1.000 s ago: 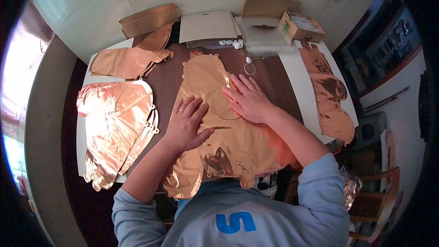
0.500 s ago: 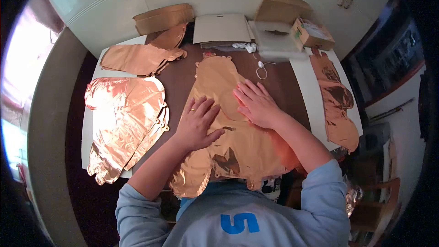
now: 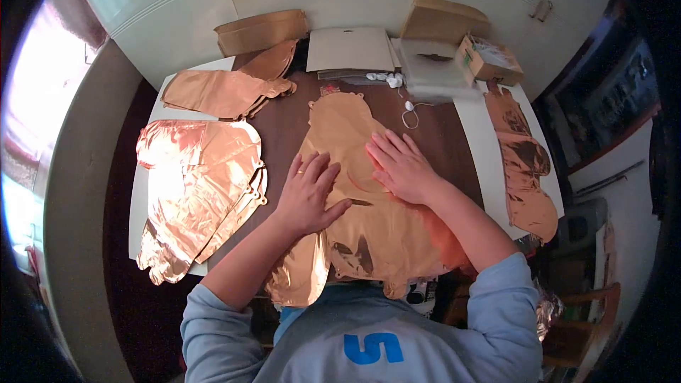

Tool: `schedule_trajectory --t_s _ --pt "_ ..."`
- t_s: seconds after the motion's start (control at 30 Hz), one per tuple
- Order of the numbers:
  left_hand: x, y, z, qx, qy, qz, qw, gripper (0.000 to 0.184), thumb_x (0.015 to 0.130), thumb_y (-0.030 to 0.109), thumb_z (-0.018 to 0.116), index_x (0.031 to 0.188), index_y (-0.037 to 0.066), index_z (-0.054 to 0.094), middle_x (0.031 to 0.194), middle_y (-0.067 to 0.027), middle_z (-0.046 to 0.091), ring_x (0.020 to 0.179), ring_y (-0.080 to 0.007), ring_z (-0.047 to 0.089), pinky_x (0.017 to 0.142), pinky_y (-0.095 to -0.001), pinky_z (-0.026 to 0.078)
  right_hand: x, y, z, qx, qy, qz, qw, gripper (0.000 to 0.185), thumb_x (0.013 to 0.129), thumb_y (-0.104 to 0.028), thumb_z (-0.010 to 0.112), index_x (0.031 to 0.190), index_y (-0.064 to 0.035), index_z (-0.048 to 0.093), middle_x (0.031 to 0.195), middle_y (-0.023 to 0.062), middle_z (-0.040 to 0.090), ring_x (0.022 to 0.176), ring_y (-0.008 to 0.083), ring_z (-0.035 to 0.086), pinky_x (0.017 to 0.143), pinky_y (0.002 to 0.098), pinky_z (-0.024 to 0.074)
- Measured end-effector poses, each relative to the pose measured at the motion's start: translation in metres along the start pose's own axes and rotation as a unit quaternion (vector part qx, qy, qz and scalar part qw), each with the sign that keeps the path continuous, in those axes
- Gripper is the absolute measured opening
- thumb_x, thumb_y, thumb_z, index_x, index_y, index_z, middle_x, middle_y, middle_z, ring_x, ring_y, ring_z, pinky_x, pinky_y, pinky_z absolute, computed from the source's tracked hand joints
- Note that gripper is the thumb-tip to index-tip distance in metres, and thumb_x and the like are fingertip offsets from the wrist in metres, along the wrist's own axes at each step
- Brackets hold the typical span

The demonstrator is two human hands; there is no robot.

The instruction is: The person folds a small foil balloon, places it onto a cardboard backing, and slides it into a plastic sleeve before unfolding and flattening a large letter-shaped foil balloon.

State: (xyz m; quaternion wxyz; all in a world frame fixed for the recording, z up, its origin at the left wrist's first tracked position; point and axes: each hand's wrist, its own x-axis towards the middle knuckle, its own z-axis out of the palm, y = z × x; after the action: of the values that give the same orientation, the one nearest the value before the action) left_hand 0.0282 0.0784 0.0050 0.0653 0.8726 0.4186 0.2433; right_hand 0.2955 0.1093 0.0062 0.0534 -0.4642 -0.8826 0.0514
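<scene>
A flat, uninflated copper-coloured foil balloon (image 3: 340, 124) lies in front of me on the brown table, with small tabs along its edge and its near end reaching past the table's front edge. My left hand (image 3: 308, 195) rests palm down on its left side, fingers apart, a ring on one finger. On the right side, my right hand (image 3: 402, 165) lies flat with its fingers stretched out. Neither hand grips anything. Reddish see-through material (image 3: 443, 241) shows beneath my right forearm.
More foil balloons (image 3: 206, 184) are stacked at the left, with a folded pile (image 3: 209, 92) behind them. Another long foil piece (image 3: 521, 163) lies along the right edge. At the back stand a flat grey-white box (image 3: 347, 50), a cardboard box (image 3: 489, 60) and a white string (image 3: 409, 115).
The view has shifted slightly, so the table appears a little further right and lower. Both hands stay flat on the balloon in almost the same place.
</scene>
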Motion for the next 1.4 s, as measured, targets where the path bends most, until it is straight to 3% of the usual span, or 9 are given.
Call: schedule_trajectory --t_s 0.53,0.63,0.77,0.97,1.2,1.4 --pt "0.002 -0.003 -0.013 0.039 -0.044 0.024 0.998 0.068 0.084 0.049 0.067 0.133 0.004 0.054 0.136 -0.0205 0.052 0.133 -0.0397 0.044 0.115 -0.061 0.025 -0.004 -0.002 0.0 -0.011 -0.024 0.015 1.0 0.066 0.102 -0.046 0.043 0.155 -0.0101 0.029 0.164 0.012 0.021 0.152 0.0355 0.017 0.122 0.0547 0.0131" --pt "0.017 0.007 -0.017 0.067 0.002 0.077 0.995 0.061 0.083 0.042 0.068 0.13 0.004 0.055 0.133 -0.0194 0.053 0.131 -0.0389 0.045 0.113 -0.0595 0.028 -0.002 -0.002 -0.002 -0.01 -0.034 0.018 0.999 0.066 0.102 -0.046 0.043 0.156 -0.0107 0.028 0.165 0.0121 0.021 0.152 0.0363 0.016 0.122 0.0545 0.0123" --pt "0.03 0.02 0.004 -0.063 -0.017 0.156 0.986 0.056 0.082 0.028 0.071 0.131 0.007 0.054 0.13 -0.0174 0.055 0.127 -0.0372 0.05 0.111 -0.0549 0.034 0.0 -0.003 -0.001 -0.021 -0.039 0.019 0.999 0.066 0.102 -0.046 0.043 0.156 -0.0111 0.028 0.165 0.0128 0.02 0.152 0.0371 0.015 0.122 0.0543 0.0116" --pt "0.023 0.011 0.013 -0.113 -0.053 0.12 0.985 0.062 0.082 0.031 0.071 0.137 0.009 0.052 0.133 -0.0181 0.056 0.129 -0.037 0.051 0.111 -0.0551 0.035 0.002 -0.003 -0.002 -0.038 -0.05 0.019 0.998 0.066 0.103 -0.048 0.039 0.156 -0.0119 0.027 0.165 0.0135 0.019 0.152 0.038 0.015 0.122 0.0553 0.012" --pt "0.022 0.011 0.015 -0.115 -0.038 0.117 0.986 0.056 0.082 0.029 0.073 0.128 0.003 0.057 0.129 -0.0163 0.057 0.127 -0.0341 0.052 0.112 -0.0511 0.035 0.0 -0.001 -0.001 -0.034 -0.037 0.012 0.999 0.067 0.103 -0.051 0.037 0.156 -0.0116 0.027 0.164 0.0138 0.021 0.151 0.0381 0.016 0.121 0.0558 0.0129" --pt "0.024 0.012 0.012 -0.124 -0.033 0.123 0.984 0.051 0.081 0.028 0.074 0.122 0.001 0.061 0.128 -0.0168 0.058 0.125 -0.0342 0.053 0.111 -0.0492 0.037 -0.003 0.004 -0.005 0.024 -0.002 0.001 1.0 0.064 0.101 -0.042 0.047 0.154 -0.0094 0.031 0.163 0.0158 0.024 0.149 0.0389 0.022 0.121 0.0556 0.0161"
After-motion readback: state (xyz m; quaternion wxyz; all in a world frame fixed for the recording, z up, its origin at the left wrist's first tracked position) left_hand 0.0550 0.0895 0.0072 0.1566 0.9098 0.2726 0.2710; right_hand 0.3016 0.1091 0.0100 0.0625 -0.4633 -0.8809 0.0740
